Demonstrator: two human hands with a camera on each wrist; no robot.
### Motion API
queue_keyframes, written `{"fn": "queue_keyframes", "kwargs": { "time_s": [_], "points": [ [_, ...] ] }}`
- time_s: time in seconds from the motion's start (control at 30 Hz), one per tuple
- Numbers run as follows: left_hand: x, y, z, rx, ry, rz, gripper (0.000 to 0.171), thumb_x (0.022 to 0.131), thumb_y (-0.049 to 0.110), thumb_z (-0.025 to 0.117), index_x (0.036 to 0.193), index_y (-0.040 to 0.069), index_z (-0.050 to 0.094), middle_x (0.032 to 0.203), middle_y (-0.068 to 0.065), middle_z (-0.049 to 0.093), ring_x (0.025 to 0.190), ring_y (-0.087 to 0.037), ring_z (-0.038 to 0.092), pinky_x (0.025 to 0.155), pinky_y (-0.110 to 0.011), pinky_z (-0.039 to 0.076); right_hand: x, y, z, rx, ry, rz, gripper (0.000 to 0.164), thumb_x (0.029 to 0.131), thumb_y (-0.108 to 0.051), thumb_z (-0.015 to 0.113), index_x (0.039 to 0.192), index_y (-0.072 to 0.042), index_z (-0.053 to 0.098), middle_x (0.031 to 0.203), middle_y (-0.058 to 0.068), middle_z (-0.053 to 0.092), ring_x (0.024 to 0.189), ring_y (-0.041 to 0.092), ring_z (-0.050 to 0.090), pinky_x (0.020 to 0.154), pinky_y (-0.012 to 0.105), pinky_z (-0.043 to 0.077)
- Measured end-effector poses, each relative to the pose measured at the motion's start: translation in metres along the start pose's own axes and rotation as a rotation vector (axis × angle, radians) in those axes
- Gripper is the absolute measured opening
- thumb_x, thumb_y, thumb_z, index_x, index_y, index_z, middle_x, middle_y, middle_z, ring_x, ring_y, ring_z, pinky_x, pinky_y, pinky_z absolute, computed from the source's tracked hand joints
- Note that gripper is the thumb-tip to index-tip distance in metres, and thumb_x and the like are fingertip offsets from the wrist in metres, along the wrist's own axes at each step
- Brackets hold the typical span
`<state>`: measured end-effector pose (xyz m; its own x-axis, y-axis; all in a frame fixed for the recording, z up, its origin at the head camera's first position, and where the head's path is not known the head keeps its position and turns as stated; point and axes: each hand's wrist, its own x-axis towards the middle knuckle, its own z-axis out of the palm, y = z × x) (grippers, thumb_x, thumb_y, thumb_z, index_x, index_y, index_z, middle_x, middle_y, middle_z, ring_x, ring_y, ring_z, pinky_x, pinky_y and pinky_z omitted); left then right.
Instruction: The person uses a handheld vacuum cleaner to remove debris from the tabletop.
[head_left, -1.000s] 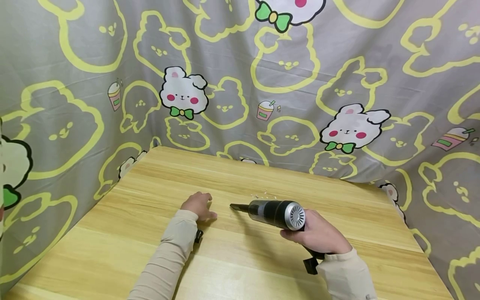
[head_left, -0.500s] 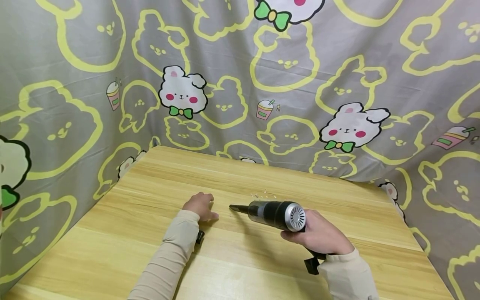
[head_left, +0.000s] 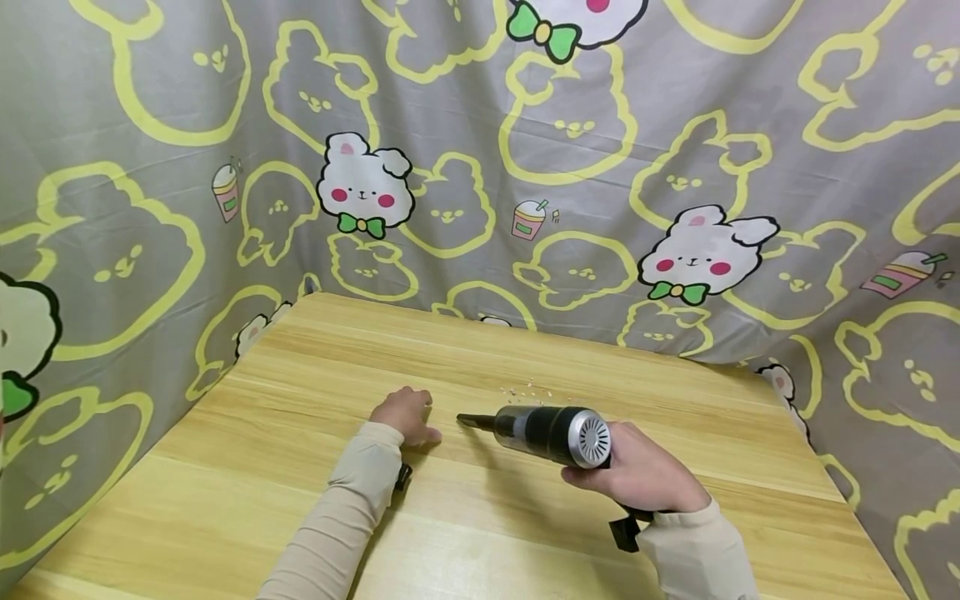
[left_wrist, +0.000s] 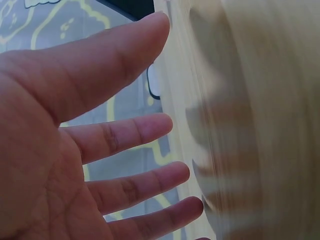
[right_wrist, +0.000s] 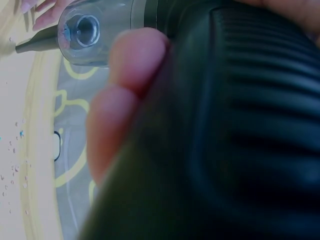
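Note:
My right hand [head_left: 645, 468] grips a black handheld vacuum cleaner [head_left: 551, 432] by its handle. Its silver vented end faces me, and its narrow nozzle [head_left: 474, 422] points left, the tip close over the tabletop. In the right wrist view the clear dust cup [right_wrist: 95, 32] shows in front of the curled fingers [right_wrist: 137, 57]. Small pale scraps [head_left: 525, 392] lie scattered just behind the vacuum cleaner. To the left of the nozzle tip is my left hand [head_left: 405, 415], its fingers spread and holding nothing. The left wrist view shows the palm [left_wrist: 40, 165] with the fingertips near the wood.
The wooden table [head_left: 360, 350] spreads under both hands. Grey cloth [head_left: 465, 108] printed with yellow outlines and white rabbits hangs along its back and sides. A small black device [head_left: 625, 532] is strapped at the right wrist.
The vacuum cleaner has shifted slightly toward me, its nozzle tip a little lower in view. My left hand has moved slightly to the right. The scraps stay where they were.

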<state>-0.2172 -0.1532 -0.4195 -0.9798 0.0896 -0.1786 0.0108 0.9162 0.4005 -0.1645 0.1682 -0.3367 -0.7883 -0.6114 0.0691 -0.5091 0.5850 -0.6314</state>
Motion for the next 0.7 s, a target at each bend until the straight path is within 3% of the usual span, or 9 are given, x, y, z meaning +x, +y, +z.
{"fn": "queue_keyframes", "kwargs": {
  "time_s": [0.7],
  "points": [
    [-0.0020, 0.0064, 0.0038, 0.047, 0.026, 0.058, 0.059, 0.076, 0.035, 0.079, 0.123, 0.006, 0.057, 0.122, -0.019, 0.057, 0.110, -0.039, 0.053, 0.088, -0.054, 0.050, 0.0005, -0.0004, -0.0011, 0.005, -0.009, 0.006, 0.038, 0.078, -0.029, 0.076, 0.114, -0.019, 0.065, 0.098, 0.000, 0.071, 0.080, 0.009, 0.062, 0.071, 0.033, 0.053]
  ]
}}
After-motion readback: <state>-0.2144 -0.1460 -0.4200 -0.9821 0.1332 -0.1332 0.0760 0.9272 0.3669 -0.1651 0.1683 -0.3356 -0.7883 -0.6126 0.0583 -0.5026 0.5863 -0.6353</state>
